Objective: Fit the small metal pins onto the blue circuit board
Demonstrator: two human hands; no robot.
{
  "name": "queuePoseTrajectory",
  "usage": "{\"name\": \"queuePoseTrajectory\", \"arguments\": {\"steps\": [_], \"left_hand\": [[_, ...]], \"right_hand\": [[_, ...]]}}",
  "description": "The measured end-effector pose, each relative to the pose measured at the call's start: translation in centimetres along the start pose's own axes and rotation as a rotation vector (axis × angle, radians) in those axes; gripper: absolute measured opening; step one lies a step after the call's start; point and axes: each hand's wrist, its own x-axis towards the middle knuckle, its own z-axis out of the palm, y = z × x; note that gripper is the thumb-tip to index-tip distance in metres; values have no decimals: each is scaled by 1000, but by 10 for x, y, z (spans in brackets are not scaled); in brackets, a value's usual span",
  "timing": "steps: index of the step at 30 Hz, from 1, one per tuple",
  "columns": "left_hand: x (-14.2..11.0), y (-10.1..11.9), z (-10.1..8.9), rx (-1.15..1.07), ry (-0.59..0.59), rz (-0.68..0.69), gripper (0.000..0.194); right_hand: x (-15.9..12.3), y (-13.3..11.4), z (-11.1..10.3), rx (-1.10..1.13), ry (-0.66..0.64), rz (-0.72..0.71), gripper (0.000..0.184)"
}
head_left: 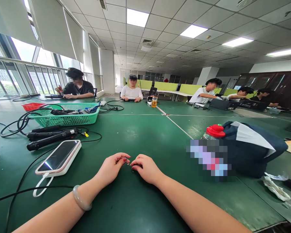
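My left hand [113, 166] is over the green table [135, 200], just left of the middle, with a pale bangle [81, 198] on its wrist. Its thumb and forefinger are pinched together around something too small to name. Close by on the right, my right hand [147, 168] has its fingers curled in, and whatever they may hold is tiny or hidden. The fingertips of both hands almost meet, with a small tan speck [128, 164] between them.
Left of my hands lie a phone on a white power bank [60, 158], black rod-shaped devices [53, 137] and a green basket [65, 118] with cables. To the right are a red-lidded bottle [215, 131] and a dark bag [252, 145]. Several people sit around the table.
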Motion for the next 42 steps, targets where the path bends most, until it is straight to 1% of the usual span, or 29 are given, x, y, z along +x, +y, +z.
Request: {"name": "queuePoseTrajectory", "arguments": {"steps": [2, 5, 9, 12, 14, 18, 21, 23, 29, 34, 42], "left_hand": [[1, -2, 0, -1, 35, -23, 32], [1, -5, 1, -25, 43, -24, 32], [0, -5, 5, -140, -11, 2, 33], [-1, -3, 7, -221, -43, 20, 36], [-2, -1, 8, -235, -51, 24, 37], [-3, 2, 6, -96, -36, 47, 37], [-4, 3, 5, 33, -15, 78, 36], [-5, 3, 5, 84, -24, 99, 35], [-8, 7, 7, 90, -55, 128, 42], [-11, 9, 5, 112, -57, 148, 43], [-11, 9, 5, 123, -13, 173, 43]], "right_hand": [[0, -2, 0, 48, 9, 18, 19], [-1, -7, 0, 114, 31, 32, 22], [-2, -13, -2, 106, 89, 28, 18], [-2, -14, -3, 102, 125, 20, 18], [-3, -13, -3, 91, 135, 9, 19], [-4, -13, -2, 53, 134, -10, 20], [-4, -14, -2, 48, 159, -9, 20], [-4, -15, -4, 49, 180, -9, 21], [-5, -18, -4, 41, 186, -19, 24], [-5, -19, -4, 56, 176, -29, 22], [-6, -20, -2, 86, 207, -47, 14]]}}
